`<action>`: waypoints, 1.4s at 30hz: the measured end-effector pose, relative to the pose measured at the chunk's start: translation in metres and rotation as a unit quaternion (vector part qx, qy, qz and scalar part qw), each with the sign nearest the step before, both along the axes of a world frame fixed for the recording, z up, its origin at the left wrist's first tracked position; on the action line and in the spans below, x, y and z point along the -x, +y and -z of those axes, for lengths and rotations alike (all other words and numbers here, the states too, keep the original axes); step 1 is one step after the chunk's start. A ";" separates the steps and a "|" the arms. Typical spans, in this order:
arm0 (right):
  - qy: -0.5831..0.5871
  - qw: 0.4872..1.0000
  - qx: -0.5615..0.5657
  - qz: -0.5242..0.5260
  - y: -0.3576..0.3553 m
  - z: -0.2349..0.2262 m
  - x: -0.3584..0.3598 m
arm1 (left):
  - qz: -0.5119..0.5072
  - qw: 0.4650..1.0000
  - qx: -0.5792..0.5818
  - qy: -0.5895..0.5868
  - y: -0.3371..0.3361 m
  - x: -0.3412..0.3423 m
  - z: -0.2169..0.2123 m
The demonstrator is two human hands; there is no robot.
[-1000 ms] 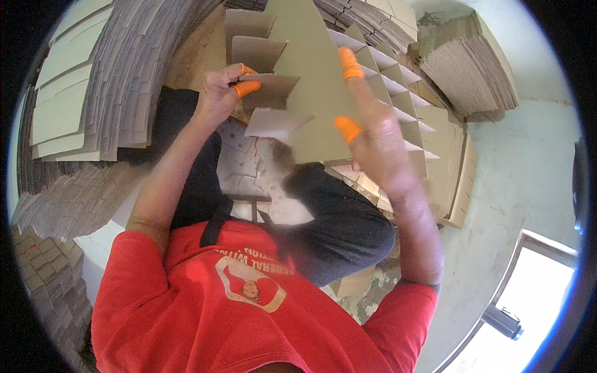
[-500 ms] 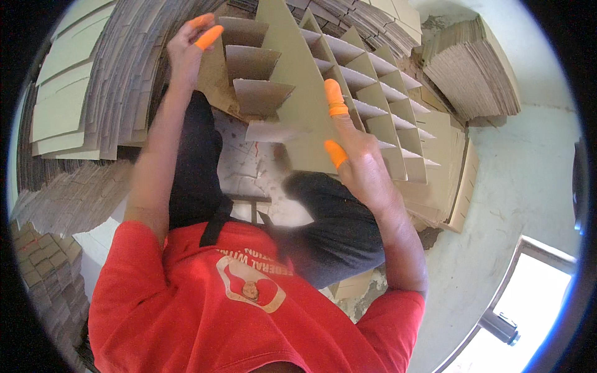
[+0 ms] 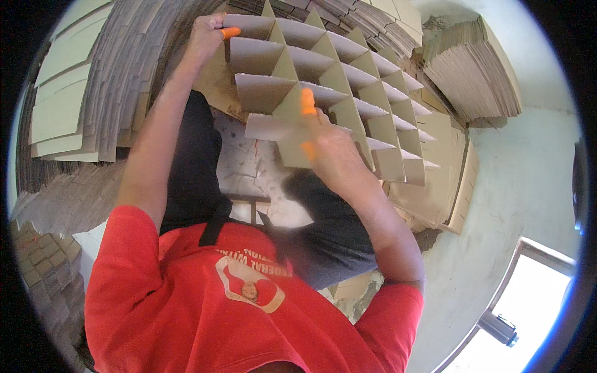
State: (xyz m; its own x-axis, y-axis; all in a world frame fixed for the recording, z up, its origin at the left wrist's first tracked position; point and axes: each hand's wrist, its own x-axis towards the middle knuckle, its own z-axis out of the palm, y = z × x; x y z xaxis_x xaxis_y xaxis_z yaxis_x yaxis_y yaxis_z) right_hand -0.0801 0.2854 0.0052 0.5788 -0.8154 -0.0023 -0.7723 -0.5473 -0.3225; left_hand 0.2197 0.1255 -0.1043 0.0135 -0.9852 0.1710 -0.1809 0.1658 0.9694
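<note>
A grid of interlocking brown cardboard strips, a box divider (image 3: pixel 309 61), stands tilted ahead of my lap, its cells facing up. My left hand (image 3: pixel 210 36) is closed on the end of its far-left cross strip, with orange covers on the fingertips. My right hand (image 3: pixel 339 152) lies over the near side of the grid. Its orange-covered index finger stretches across the strips; the thumb is smeared by motion and the other fingers are hidden.
Tall stacks of flat cardboard (image 3: pixel 118 81) rise at the left, more (image 3: pixel 379 22) at the back. Another cardboard bundle (image 3: pixel 469 68) leans by the pale wall (image 3: pixel 516 180) at the right. Flat slotted sheets (image 3: pixel 429 193) lie beneath the divider's right side.
The large left strip has dropped down among the cross strips, forming more cells. My left hand has closed on a cross strip's end. My right hand has shifted left.
</note>
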 end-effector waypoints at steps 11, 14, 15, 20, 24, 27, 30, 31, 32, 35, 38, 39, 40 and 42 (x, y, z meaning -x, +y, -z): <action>-0.032 0.905 0.374 0.198 -0.128 0.007 0.142 | 0.117 0.899 0.267 -0.327 0.149 0.049 -0.097; 0.052 0.915 0.168 0.363 -0.162 0.023 0.188 | 0.212 0.801 0.302 -0.472 0.149 0.090 -0.089; 0.107 0.919 0.144 0.351 -0.165 0.024 0.189 | 0.206 0.802 0.292 -0.478 0.138 0.095 -0.090; -0.066 0.968 -0.093 0.223 -0.110 -0.001 0.140 | 0.174 0.801 0.276 -0.502 0.061 0.107 -0.094; -0.047 0.994 0.028 0.099 -0.034 0.027 0.091 | 0.238 0.770 0.279 -0.523 0.019 0.105 -0.072; 0.073 0.979 0.027 0.189 -0.037 0.035 0.090 | 0.318 0.786 0.213 -0.486 0.001 0.105 -0.066; 0.049 0.984 0.081 0.152 -0.050 0.033 0.105 | 0.347 0.786 0.204 -0.469 -0.004 0.111 -0.070; 0.051 0.982 0.082 0.163 -0.048 0.029 0.106 | 0.350 0.781 0.213 -0.471 -0.007 0.111 -0.073; 0.056 0.979 0.082 0.177 -0.043 0.024 0.107 | 0.334 0.780 0.245 -0.469 -0.006 0.115 -0.083; 0.075 0.965 -0.004 0.252 -0.012 -0.035 0.092 | 0.266 0.763 0.349 -0.473 0.030 0.118 -0.116; 0.173 0.922 0.247 0.242 0.021 -0.055 0.115 | 0.232 0.776 0.381 -0.445 0.077 0.144 -0.185; 0.169 0.904 0.307 0.244 0.028 -0.068 0.120 | 0.226 0.764 0.427 -0.429 0.082 0.148 -0.199; 0.160 0.903 0.309 0.253 0.037 -0.089 0.124 | 0.219 0.748 0.473 -0.411 0.083 0.150 -0.213; 0.106 0.875 0.388 0.270 0.050 -0.119 0.119 | 0.192 0.717 0.519 -0.424 0.097 0.148 -0.249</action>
State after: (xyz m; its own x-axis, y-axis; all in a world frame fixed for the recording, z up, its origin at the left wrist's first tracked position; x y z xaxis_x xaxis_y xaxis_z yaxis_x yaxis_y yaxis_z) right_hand -0.1992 0.3350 0.1246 0.1619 -0.7736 0.6126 -0.9833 -0.0743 0.1661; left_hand 0.0722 0.2226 0.1451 -0.7671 -0.2249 0.6008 -0.3804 0.9136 -0.1437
